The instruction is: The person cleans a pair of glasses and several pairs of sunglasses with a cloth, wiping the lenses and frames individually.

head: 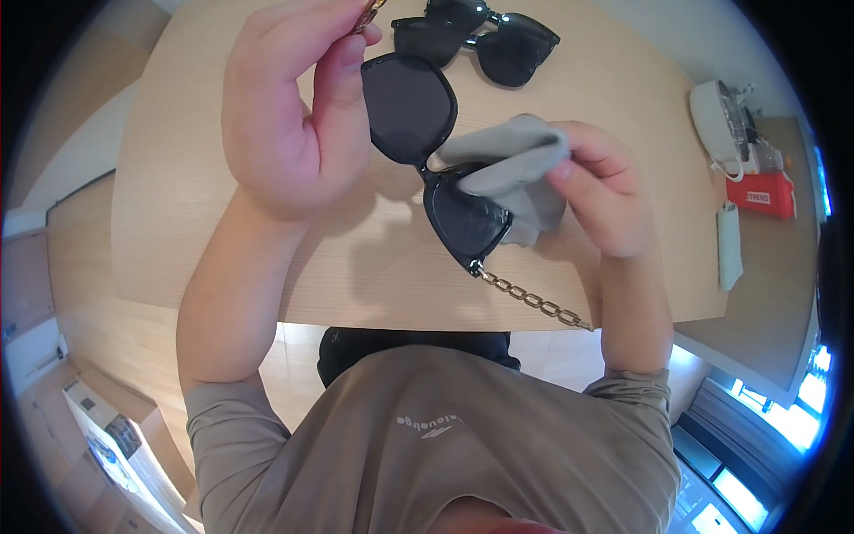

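Observation:
My left hand [293,113] grips one side of a pair of black sunglasses [413,107], tilted above the wooden table. A gold chain-link temple [534,298] hangs from the lower end of the frame, and another gold piece [367,17] shows at my left fingertips. Between the thumb and fingers of my right hand [600,183] is a folded grey cloth [514,157]. The cloth lies against the lower lens and covers part of it. Pale smears or reflections show on that lens.
Two more pairs of dark sunglasses [510,50] lie overlapping on the table [200,167] beyond the held pair. Along the right side are a white rounded object [714,120], a red box [760,195] bearing writing and a rolled pale cloth [730,247] on a lower surface.

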Action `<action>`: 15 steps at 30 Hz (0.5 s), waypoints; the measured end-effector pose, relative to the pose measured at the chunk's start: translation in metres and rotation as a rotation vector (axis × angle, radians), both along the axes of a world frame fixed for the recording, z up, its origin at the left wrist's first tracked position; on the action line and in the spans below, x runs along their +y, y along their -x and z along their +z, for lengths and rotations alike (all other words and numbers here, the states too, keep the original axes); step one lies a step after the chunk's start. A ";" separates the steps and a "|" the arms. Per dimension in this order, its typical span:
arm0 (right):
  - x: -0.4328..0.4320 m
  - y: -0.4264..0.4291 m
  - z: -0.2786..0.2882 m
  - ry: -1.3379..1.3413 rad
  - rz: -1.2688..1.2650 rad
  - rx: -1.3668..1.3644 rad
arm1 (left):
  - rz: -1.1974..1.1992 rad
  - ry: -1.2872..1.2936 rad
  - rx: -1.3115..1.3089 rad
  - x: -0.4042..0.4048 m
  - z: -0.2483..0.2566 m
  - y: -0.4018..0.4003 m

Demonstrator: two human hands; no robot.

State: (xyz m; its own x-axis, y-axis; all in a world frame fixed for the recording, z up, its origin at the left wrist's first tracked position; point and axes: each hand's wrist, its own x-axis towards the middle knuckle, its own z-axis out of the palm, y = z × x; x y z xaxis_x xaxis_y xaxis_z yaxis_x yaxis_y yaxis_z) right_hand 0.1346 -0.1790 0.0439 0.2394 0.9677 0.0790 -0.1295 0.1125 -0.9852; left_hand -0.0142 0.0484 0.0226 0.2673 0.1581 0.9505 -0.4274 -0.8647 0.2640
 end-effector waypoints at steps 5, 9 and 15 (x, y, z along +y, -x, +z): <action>0.002 -0.012 -0.005 -0.158 0.145 -0.121 | -0.008 -0.005 0.023 0.000 0.001 0.003; -0.008 -0.024 -0.007 -0.119 0.061 0.088 | -0.016 -0.018 0.006 -0.002 0.000 0.002; -0.003 -0.012 0.003 -0.082 0.150 -0.265 | -0.042 -0.041 0.019 -0.006 0.004 0.002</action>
State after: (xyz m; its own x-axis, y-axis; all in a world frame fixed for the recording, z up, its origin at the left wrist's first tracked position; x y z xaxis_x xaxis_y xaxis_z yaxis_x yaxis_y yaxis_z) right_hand 0.1465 -0.1824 0.0473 0.0553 0.9785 0.1989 0.1098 0.1921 -0.9752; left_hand -0.0165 0.0424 0.0271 0.2907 0.1070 0.9508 -0.4592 -0.8562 0.2368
